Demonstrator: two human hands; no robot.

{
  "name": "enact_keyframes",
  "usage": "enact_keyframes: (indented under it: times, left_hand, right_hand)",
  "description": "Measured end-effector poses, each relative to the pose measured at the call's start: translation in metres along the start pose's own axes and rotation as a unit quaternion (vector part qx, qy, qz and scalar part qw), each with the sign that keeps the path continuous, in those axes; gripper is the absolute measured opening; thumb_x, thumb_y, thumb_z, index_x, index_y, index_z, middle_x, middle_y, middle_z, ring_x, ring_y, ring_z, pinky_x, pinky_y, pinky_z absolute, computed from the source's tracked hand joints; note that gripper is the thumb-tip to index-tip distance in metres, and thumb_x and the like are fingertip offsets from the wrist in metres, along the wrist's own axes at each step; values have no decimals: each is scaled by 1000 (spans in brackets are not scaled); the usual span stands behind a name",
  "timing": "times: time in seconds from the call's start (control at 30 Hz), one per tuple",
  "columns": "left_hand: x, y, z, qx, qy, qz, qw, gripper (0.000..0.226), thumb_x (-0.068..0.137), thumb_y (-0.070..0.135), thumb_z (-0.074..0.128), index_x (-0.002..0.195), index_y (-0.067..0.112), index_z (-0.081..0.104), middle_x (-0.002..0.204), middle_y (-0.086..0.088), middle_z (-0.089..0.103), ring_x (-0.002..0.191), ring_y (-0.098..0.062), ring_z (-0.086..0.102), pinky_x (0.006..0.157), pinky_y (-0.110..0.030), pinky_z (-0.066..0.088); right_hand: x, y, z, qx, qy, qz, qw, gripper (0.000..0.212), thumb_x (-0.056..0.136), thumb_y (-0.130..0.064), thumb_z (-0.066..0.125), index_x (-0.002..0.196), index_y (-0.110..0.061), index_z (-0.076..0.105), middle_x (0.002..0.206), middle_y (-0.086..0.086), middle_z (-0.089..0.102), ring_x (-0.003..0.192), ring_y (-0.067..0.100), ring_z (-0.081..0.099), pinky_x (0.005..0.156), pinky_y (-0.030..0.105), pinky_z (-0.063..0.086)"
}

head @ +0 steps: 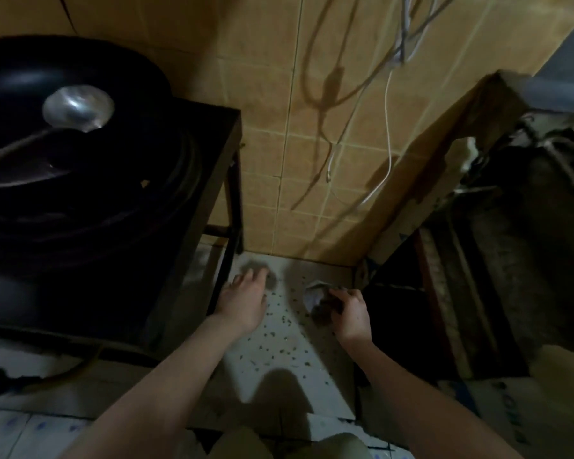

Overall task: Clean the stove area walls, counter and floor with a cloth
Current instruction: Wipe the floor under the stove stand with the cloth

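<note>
A dirty, crumpled cloth (317, 299) lies on the pale floor (279, 339) between the stove stand and a dark cabinet, and my right hand (350, 314) grips it from the right. My left hand (244, 299) rests flat on the floor beside the stand's leg, fingers spread toward the wall. Many small dark crumbs are scattered over the floor between and below both hands. The yellow tiled wall (312, 154) rises just behind.
A black stove stand (209, 167) at the left carries a large black wok (63, 127) with a metal ladle (78, 109) in it. White and grey cables (388, 127) hang down the wall. A dark, grimy cabinet (497, 260) stands at the right.
</note>
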State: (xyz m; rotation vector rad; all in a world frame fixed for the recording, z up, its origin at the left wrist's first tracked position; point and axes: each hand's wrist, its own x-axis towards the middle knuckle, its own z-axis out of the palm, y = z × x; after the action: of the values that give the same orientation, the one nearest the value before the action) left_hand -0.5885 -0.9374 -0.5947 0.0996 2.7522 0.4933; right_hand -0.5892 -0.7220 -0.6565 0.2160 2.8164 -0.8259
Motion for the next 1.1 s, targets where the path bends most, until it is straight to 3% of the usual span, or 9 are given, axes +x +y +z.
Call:
enact_keyframes:
  times: [0.13,0.3,0.37,0.53,0.63,0.7,0.83,0.93,1.1]
  left_hand:
    - [51,-21,55,39,9,4,999,52,94,20,45,142,21,26,140,-6,38,129,-29,38,103,-45,33]
    - [108,-48,128,67,25,15,997,44,93,19,44,136,21,33,133,-6,43,122,-28,43,100,-42,37]
    - [128,-59,161,76,47,25,996,44,93,18,44,135,20,33,132,-5,44,121,-27,44,99,-41,39]
    - [176,-95,250,60,82,16,995,45,93,17,44,136,21,33,133,-3,43,119,-25,44,97,-39,41]
    - [204,-115,300,4,110,14,994,45,90,13,46,133,22,40,130,-2,46,114,-22,47,94,-38,45]
    - [222,-127,324,-13,133,19,991,46,88,12,49,132,21,43,127,-2,49,112,-22,49,93,-37,45]
    - [251,-149,342,-25,134,-3,991,48,87,13,48,134,17,41,130,-8,47,118,-28,45,98,-43,40]
    - [262,-157,335,-17,124,-44,991,49,89,15,47,137,21,36,134,-6,43,120,-26,42,100,-42,38]
    - [274,-174,335,-2,164,-64,984,48,89,17,48,135,23,37,131,-3,47,116,-22,45,97,-37,40]
  right_hand:
    - [36,33,55,20,1,-7,1000,38,88,-7,57,125,-15,57,116,8,48,106,26,52,93,26,39]
    - [83,77,123,18,-1,-15,1000,40,90,-9,55,129,-18,54,121,5,46,108,21,51,94,18,35]
    - [103,92,152,44,-3,-14,999,40,90,-5,53,129,-16,55,129,9,47,114,23,52,100,23,37]
    - [160,137,228,123,4,-26,992,40,85,5,55,122,-8,59,127,20,52,118,35,49,96,30,38]
    - [192,164,270,133,5,-38,990,40,84,6,55,118,-12,61,118,12,55,114,28,51,92,28,38]
    - [216,182,296,156,20,-45,987,35,84,0,56,108,-24,65,111,2,61,106,22,59,87,24,43]
    - [245,204,327,162,53,-38,985,37,81,1,57,110,-18,68,111,6,64,100,21,61,93,34,49]
    - [246,192,326,168,64,-41,983,41,77,9,56,109,-13,68,109,7,66,101,21,61,93,33,47]
    - [261,165,342,139,32,-83,986,40,83,4,57,120,-10,60,124,11,54,114,26,52,97,29,40]
